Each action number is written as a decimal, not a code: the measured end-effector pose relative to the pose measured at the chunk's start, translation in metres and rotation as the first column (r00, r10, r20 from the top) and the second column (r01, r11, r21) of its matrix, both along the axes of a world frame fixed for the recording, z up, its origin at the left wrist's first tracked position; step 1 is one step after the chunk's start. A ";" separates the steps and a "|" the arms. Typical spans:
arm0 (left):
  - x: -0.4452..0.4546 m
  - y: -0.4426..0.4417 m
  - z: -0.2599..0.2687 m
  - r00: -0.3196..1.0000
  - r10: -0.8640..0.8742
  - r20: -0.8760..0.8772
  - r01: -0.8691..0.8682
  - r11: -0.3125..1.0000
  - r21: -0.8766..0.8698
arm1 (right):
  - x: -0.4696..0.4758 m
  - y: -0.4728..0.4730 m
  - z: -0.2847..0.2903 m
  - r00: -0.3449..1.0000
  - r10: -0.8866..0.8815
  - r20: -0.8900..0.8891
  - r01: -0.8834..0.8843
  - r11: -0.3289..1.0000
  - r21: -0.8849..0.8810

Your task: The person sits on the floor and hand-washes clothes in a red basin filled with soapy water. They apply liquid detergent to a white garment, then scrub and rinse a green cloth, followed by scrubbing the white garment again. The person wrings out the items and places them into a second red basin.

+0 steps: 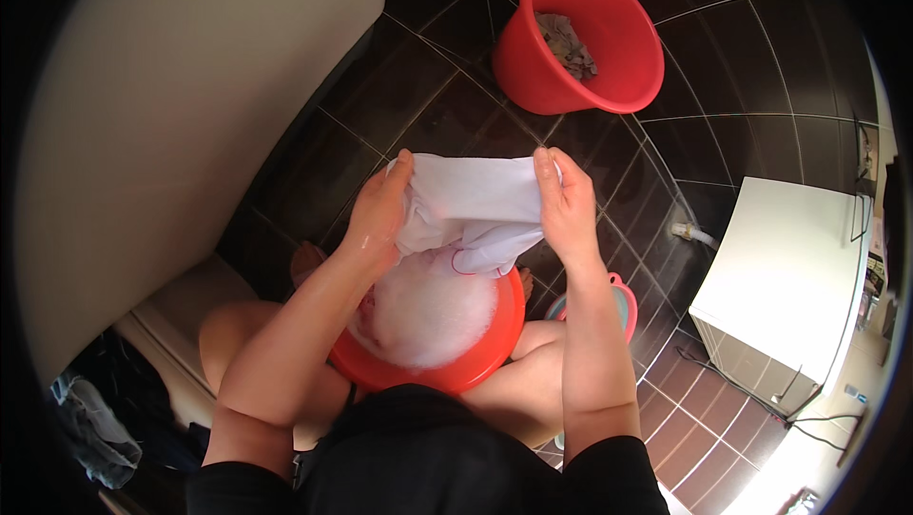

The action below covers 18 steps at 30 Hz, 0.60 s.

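Observation:
A wet white cloth garment (474, 190) with a thin pink-red trim line is stretched between my two hands. My left hand (381, 205) grips its left edge, thumb on top. The right edge is pinched in my right hand (567, 197). Lower folds of the garment hang over the far side of a red plastic basin (510, 333) between my legs. White suds (435, 315) cover most of the water in it. Some pinkish fabric (366, 315) shows at the basin's left side, partly under foam.
A tall red bucket (510, 62) with crumpled cloth (567, 44) inside stands ahead on dark floor tiles (421, 98). At right are a small pink-rimmed basin (626, 301) and a white appliance (781, 272). A large pale panel (192, 101) rises at left, with dark clothes and denim (100, 429) below.

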<state>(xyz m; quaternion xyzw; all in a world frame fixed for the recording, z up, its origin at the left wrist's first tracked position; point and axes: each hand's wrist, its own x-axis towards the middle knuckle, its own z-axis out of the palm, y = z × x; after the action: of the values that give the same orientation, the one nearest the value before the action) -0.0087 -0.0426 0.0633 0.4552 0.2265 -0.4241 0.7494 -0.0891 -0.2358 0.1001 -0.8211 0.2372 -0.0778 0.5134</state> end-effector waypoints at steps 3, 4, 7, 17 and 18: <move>-0.008 -0.011 0.000 0.998 -0.012 -0.064 0.010 1.000 -0.027 | 0.006 0.045 0.002 0.996 -0.079 0.032 0.078 0.997 0.021; -0.011 -0.009 -0.012 0.998 -0.037 -0.051 0.037 0.999 -0.011 | 0.005 0.069 -0.003 0.990 0.012 0.142 -0.006 0.999 -0.044; -0.026 -0.009 -0.040 0.979 -0.032 -0.203 -0.014 0.975 -0.221 | 0.000 0.105 0.004 0.919 0.294 0.263 -0.194 0.917 -0.349; -0.049 -0.014 -0.096 0.943 -0.250 -0.221 -0.057 0.533 -0.844 | 0.004 0.099 -0.015 0.934 0.293 0.204 -0.155 0.847 -0.509; -0.045 -0.023 -0.053 0.932 -0.201 -0.302 -0.014 0.812 -0.584 | 0.003 0.082 -0.032 0.945 0.208 0.252 -0.073 0.886 -0.458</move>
<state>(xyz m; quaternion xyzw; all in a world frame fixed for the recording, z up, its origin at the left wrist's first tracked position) -0.0541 -0.0653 0.0101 0.1347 0.1939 -0.5834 0.7771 -0.0863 -0.1541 0.0682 -0.9105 0.0735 -0.2130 0.3467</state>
